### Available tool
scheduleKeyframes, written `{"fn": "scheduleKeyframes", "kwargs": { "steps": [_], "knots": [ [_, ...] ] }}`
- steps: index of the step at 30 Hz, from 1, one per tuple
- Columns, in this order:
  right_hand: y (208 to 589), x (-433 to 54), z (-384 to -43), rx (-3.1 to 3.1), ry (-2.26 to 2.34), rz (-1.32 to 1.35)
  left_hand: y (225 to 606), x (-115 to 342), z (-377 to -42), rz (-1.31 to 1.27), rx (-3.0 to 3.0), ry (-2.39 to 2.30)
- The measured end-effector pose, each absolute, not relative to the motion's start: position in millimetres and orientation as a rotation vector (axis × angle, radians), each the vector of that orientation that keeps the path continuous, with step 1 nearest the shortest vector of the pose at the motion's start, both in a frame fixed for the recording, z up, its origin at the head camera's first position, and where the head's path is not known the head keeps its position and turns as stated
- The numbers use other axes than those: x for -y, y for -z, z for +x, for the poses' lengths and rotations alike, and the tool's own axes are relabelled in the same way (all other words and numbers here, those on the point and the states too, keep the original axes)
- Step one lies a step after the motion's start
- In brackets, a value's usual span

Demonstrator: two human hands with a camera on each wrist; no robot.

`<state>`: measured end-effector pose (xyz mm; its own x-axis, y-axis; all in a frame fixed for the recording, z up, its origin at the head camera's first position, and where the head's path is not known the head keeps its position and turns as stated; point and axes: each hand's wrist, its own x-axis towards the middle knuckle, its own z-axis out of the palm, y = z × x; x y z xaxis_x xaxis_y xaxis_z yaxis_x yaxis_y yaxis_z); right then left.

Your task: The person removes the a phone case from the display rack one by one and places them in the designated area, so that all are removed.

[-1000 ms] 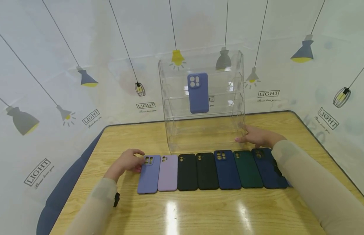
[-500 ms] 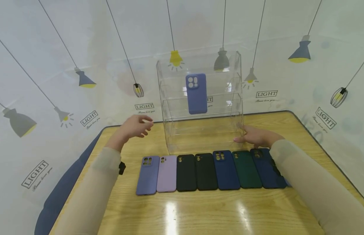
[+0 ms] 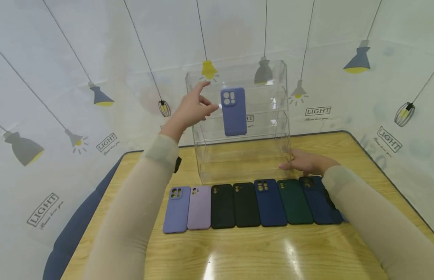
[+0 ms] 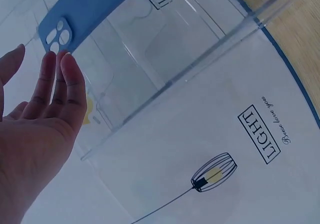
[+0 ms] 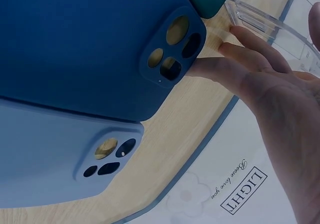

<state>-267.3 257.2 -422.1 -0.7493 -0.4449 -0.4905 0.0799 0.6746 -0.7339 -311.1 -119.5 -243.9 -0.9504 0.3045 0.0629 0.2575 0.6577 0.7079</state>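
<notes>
A clear display rack stands upright on the table with one periwinkle phone case propped in its tiers. My left hand is raised at the rack's left, fingers spread and holding nothing. In the left wrist view the fingertips overlap the lower edge of that case's camera cutouts. Low on the rack's right side, my right hand grips the side panel between thumb and fingers. The right wrist view has these fingers at the rack's corner, beside a navy case and a light blue case.
Phone cases lie side by side before the rack: periwinkle, lilac, two black, navy, green, and more under the right forearm. The wooden table meets a lamp-patterned wall covering behind.
My left hand has left the leftmost case in the row and risen up and rightward to the periwinkle case in the rack. The right hand keeps its place at the rack.
</notes>
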Motion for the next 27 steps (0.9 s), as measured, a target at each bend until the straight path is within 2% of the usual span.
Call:
{"fn": "scheduleKeyframes", "kwargs": {
  "steps": [6, 11, 27],
  "knots": [
    [423, -258, -267, -2.205, 1.01, -0.268, 247, 83, -328, 0.502, -2.855, -1.113],
    [423, -259, -266, -2.219, 1.004, -0.283, 251, 67, -337, 0.42, -2.899, -1.025],
    [423, -257, -269, -2.216, 1.007, -0.299, 276, 70, -343, 0.372, -3.106, -0.965]
  ]
}}
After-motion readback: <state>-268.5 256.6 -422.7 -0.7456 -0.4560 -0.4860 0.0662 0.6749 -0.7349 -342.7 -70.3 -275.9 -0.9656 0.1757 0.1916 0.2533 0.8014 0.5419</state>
